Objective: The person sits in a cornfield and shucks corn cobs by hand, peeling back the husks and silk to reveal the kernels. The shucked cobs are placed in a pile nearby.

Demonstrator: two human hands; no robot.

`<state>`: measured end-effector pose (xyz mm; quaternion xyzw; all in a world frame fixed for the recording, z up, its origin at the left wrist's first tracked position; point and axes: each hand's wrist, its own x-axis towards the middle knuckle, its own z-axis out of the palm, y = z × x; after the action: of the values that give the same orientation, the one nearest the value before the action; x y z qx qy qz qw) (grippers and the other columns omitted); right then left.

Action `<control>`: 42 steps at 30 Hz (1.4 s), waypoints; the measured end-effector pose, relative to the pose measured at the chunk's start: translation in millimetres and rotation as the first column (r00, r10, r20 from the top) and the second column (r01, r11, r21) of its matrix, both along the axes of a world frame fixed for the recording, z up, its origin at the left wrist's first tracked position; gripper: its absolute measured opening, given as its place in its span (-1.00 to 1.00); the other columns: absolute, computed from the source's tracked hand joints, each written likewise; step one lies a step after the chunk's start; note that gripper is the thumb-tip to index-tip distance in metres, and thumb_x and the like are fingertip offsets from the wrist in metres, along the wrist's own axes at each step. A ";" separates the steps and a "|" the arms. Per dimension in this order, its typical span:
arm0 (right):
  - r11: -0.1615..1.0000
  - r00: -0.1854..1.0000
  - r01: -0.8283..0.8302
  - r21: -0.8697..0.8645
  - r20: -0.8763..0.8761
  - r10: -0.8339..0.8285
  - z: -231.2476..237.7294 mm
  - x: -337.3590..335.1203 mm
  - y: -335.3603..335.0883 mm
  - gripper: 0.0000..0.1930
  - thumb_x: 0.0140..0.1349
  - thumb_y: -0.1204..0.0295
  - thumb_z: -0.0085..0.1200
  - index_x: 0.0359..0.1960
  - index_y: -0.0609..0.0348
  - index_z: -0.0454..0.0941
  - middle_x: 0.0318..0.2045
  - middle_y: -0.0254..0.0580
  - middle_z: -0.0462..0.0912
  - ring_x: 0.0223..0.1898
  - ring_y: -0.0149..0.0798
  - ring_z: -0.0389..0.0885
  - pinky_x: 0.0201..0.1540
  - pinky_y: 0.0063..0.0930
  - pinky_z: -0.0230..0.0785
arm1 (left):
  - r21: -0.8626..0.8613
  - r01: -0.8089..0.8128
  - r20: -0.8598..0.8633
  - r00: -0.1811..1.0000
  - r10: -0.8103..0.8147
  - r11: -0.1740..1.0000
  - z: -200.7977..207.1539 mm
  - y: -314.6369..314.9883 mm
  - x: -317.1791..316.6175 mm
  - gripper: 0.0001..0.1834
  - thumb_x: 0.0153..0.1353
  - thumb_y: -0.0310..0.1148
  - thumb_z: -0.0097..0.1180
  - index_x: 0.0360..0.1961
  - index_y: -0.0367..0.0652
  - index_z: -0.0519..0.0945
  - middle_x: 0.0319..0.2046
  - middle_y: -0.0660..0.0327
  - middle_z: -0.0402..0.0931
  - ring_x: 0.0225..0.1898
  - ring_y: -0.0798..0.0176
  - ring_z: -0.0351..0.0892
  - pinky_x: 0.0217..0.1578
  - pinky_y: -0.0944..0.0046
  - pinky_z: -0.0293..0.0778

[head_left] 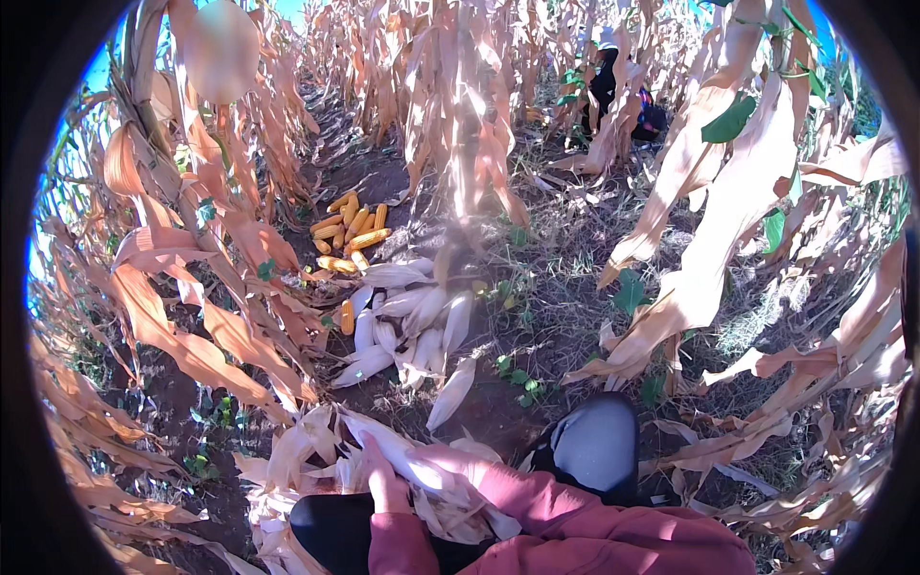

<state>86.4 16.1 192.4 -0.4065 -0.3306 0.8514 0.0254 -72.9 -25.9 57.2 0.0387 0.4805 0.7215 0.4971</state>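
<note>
An unhusked ear of corn (395, 448), wrapped in pale dry husk, lies across my lap with its tip pointing up and left. My left hand (383, 482) is closed around its side, the fingers partly hidden under the ear. On the ear's right part rests my right hand (439, 458), closed against the husk, its fingertips hard to see. Just ahead is a pile of ears still in their husks (412, 321); one husked ear (451, 395) lies apart, nearer me. Behind the pile sits a heap of bare yellow corn cobs (352, 228).
Loose stripped husks (297, 455) gather beside my left knee. My right knee (586, 446) is bent up. Dry corn stalks stand all round, with long leaves (704, 259) hanging in at the right. Farther off, a person in dark clothes (604, 86) is among the stalks.
</note>
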 end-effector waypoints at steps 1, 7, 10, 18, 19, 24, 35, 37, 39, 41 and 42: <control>0.999 1.000 -0.021 -0.045 -0.005 0.020 1.6 -2.5 -0.7 -0.44 0.17 0.04 -0.01 0.05 0.23 0.34 -0.20 -0.15 0.55 -0.28 -0.41 0.55 -0.28 -0.59 0.43 | -0.046 -0.089 -0.030 0.996 0.088 0.995 -1.4 -3.9 -2.4 -0.29 0.23 0.11 -0.14 0.09 -0.37 0.21 -0.07 -0.02 0.36 -0.15 0.09 0.46 -0.14 0.15 0.44; 0.859 0.967 0.087 0.505 -0.252 0.049 -167.2 -43.7 1.6 -0.38 0.20 -0.04 -0.08 0.00 0.35 0.39 -0.25 -0.13 0.56 -0.30 -0.43 0.53 -0.28 -0.59 0.40 | -0.038 -0.160 -0.177 0.973 0.151 0.986 24.7 2.5 -4.2 -0.38 0.24 0.09 -0.14 -0.02 -0.34 0.30 -0.19 0.03 0.41 -0.24 0.16 0.49 -0.29 0.21 0.48; 0.888 0.960 0.219 0.404 -0.250 -0.124 -162.1 -43.9 -10.0 -0.41 0.19 -0.01 -0.03 -0.02 0.34 0.40 -0.29 -0.14 0.56 -0.44 -0.41 0.54 -0.38 -0.59 0.42 | 0.011 -0.264 -0.235 0.937 0.259 0.964 19.1 3.6 6.4 -0.50 0.27 0.01 -0.14 -0.15 -0.31 0.38 -0.31 0.10 0.43 -0.34 0.25 0.44 -0.33 0.28 0.41; 0.903 0.829 0.429 -0.006 -0.394 -0.397 -134.6 -42.3 -32.6 -0.51 0.18 0.05 -0.02 -0.10 0.26 0.38 -0.35 -0.18 0.53 -0.43 -0.34 0.54 -0.44 -0.51 0.45 | -0.018 -0.264 -0.339 0.909 0.242 0.964 22.1 2.1 19.3 -0.62 0.31 -0.13 -0.14 -0.38 -0.28 0.46 -0.48 0.31 0.38 -0.48 0.47 0.29 -0.47 0.40 0.26; 0.911 0.834 0.412 -0.006 -0.401 -0.379 -142.9 -42.5 -31.6 -0.53 0.21 0.06 -0.07 -0.07 0.23 0.37 -0.30 -0.20 0.52 -0.35 -0.34 0.54 -0.37 -0.49 0.45 | -0.023 -0.295 -0.325 0.906 0.271 0.955 23.5 3.7 21.9 -0.63 0.31 -0.14 -0.13 -0.43 -0.26 0.46 -0.52 0.34 0.36 -0.51 0.50 0.26 -0.51 0.41 0.23; 0.835 0.771 0.550 -0.020 -0.373 -0.517 -163.6 -50.3 -34.9 -0.47 0.27 -0.03 -0.23 0.00 0.20 0.34 -0.17 -0.19 0.51 -0.18 -0.32 0.51 -0.13 -0.45 0.38 | -0.127 -0.266 -0.440 0.878 0.187 0.956 7.2 5.3 19.5 -0.55 0.32 -0.13 -0.19 -0.31 -0.39 0.51 -0.47 0.20 0.49 -0.48 0.39 0.40 -0.44 0.36 0.36; 0.830 0.663 0.438 -0.346 -0.500 -0.558 -187.9 -51.3 -20.2 -0.33 0.26 -0.16 -0.41 0.10 0.19 0.28 0.01 -0.11 0.44 0.01 -0.23 0.43 0.11 -0.38 0.25 | -0.094 -0.178 -0.257 0.955 0.149 0.980 3.7 4.2 14.4 -0.60 0.29 -0.15 -0.10 -0.24 -0.36 0.52 -0.52 0.24 0.47 -0.55 0.38 0.42 -0.47 0.38 0.37; 0.880 0.748 0.431 -0.201 -0.466 -0.473 -201.4 -45.4 -2.6 -0.37 0.27 -0.12 -0.35 0.09 0.19 0.29 -0.02 -0.14 0.45 -0.03 -0.26 0.46 0.12 -0.40 0.24 | -0.106 -0.125 -0.368 0.927 0.078 0.986 -2.7 7.3 15.8 -0.68 0.25 -0.20 -0.01 -0.38 -0.30 0.55 -0.68 0.35 0.42 -0.70 0.52 0.31 -0.68 0.47 0.24; 0.893 0.764 0.415 -0.173 -0.468 -0.445 -199.5 -46.2 8.0 -0.45 0.28 -0.02 -0.23 0.06 0.19 0.30 -0.03 -0.15 0.46 -0.03 -0.27 0.45 0.10 -0.38 0.24 | -0.216 0.006 -0.393 0.915 -0.092 0.976 12.8 3.5 21.4 -0.69 0.24 -0.21 0.02 -0.44 -0.28 0.55 -0.61 0.38 0.38 -0.58 0.53 0.28 -0.55 0.49 0.21; 0.882 0.765 0.449 -0.140 -0.450 -0.461 -206.0 -44.3 13.7 -0.49 0.27 0.02 -0.18 0.03 0.19 0.31 -0.06 -0.16 0.47 -0.03 -0.27 0.45 0.08 -0.38 0.25 | -0.252 0.065 -0.401 0.901 -0.165 0.966 12.3 2.6 29.4 -0.67 0.23 -0.19 0.03 -0.48 -0.26 0.53 -0.63 0.40 0.35 -0.59 0.54 0.24 -0.56 0.50 0.19; 0.876 0.760 0.459 -0.147 -0.446 -0.473 -204.8 -44.5 15.8 -0.50 0.26 0.03 -0.16 0.03 0.19 0.32 -0.07 -0.16 0.48 -0.03 -0.26 0.45 0.08 -0.38 0.25 | -0.215 0.051 -0.392 0.910 -0.135 0.975 10.7 2.2 33.4 -0.66 0.23 -0.17 0.03 -0.50 -0.25 0.52 -0.63 0.40 0.34 -0.60 0.54 0.23 -0.55 0.50 0.19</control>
<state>41.9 32.0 -12.4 -0.2581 -0.1909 0.8950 0.3095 -39.5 -23.7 68.0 0.1595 0.6404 0.6213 0.4224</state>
